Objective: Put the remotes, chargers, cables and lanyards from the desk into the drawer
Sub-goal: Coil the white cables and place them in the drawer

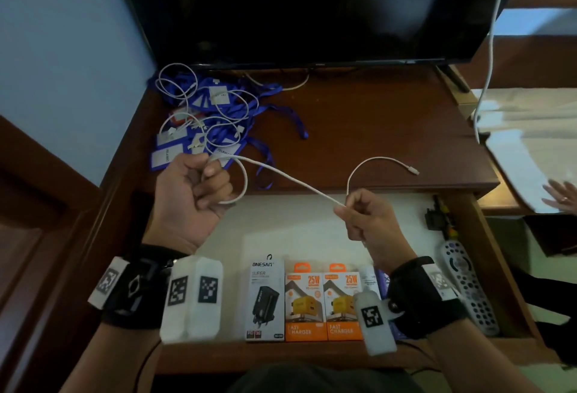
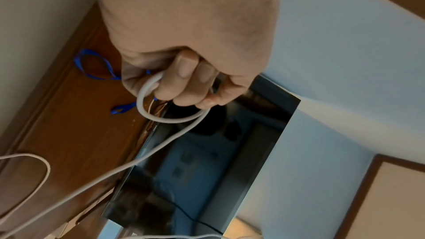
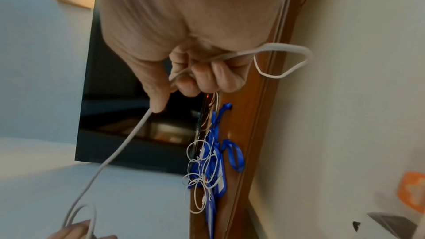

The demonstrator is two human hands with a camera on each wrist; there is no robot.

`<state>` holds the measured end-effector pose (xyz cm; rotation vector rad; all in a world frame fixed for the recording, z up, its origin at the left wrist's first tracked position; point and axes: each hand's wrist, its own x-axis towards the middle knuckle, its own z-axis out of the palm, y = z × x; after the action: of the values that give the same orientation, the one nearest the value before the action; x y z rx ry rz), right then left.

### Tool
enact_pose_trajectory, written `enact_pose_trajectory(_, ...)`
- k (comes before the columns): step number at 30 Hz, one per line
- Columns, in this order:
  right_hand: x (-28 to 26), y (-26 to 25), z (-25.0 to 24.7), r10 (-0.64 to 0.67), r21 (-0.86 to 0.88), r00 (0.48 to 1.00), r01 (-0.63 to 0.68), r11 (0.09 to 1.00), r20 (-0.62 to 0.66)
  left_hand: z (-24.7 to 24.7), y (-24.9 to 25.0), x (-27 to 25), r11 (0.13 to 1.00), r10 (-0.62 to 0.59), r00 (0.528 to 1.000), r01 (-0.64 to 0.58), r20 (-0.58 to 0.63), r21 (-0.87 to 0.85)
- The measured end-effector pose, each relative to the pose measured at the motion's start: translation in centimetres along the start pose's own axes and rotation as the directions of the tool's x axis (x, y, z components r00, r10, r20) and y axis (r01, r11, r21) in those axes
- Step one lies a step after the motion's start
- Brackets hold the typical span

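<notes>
Held above the open drawer: one thin white round charging cable (image 1: 281,178), stretched in a shallow diagonal between both hands. Left hand (image 1: 190,195) closed in a fist, fingers curled round a small loop of that cable (image 2: 161,114), the loop hanging out below the knuckles. Right hand (image 1: 365,220) curled too, thumb and forefinger pinching the cable (image 3: 128,139), the slack doubling back through the fingers in the right wrist view. Beyond the pinch, free end arching up and over the dark brown wooden desk top (image 1: 374,130), ending in a small white plug lying near the front edge.

At the back left of the desk, just in front of the black flat screen (image 1: 312,8): a tangled heap of blue ribbon lanyards (image 1: 237,114) with white-and-blue card holders, thinner white cables (image 1: 178,86) looped over and through it. Not touched by either hand.

Below, in the cream-lined wooden drawer (image 1: 312,230), pulled out: a white boxed black charger (image 1: 264,299) standing beside two orange-and-white boxes marked 25W fast charger (image 1: 324,305), all in a row at the near edge. At the right side, a grey remote with round buttons (image 1: 468,286), and behind it a small black plug adapter (image 1: 435,214).

At the far right edge, another person's hand (image 1: 562,197) resting on a pale sheet.
</notes>
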<state>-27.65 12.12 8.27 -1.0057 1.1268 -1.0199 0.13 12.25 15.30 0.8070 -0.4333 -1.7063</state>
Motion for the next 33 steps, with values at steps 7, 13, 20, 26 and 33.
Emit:
enact_pose_trajectory(7, 0.3, -0.8, 2.7, -0.112, -0.602, 0.983, 0.178, 0.779, 0.146, 1.5, -0.9, 1.0, 0.974, 0.202, 0.968, -0.183, -0.15, 0.131)
enact_pose_trajectory(13, -0.2, -2.9, 5.8, -0.107, -0.701, 0.885, 0.427, 0.571, 0.452, 3.5, -2.6, 1.4, 0.85, 0.332, 0.932, -0.227, -0.148, 0.474)
enact_pose_trajectory(20, -0.9, -4.5, 6.2, -0.339, -0.457, 0.808, 0.562, 0.69, 0.482, 4.1, -4.7, 1.1, 0.724, 0.231, 0.973, -0.171, 0.0, 0.668)
enact_pose_trajectory(26, -0.4, -5.2, 4.9, -0.381, -0.345, 0.896, 0.441, 0.828, 0.229, 4.0, -6.3, 0.7, 0.835, 0.052, 0.99, -0.115, 0.131, 0.538)
enact_pose_trajectory(33, -0.4, -5.1, 4.1, -0.395, -0.334, 0.915, 0.399, 0.854, 0.084, 4.5, -7.3, 0.4, 0.935, -0.115, 0.979, 0.049, 0.17, 0.35)
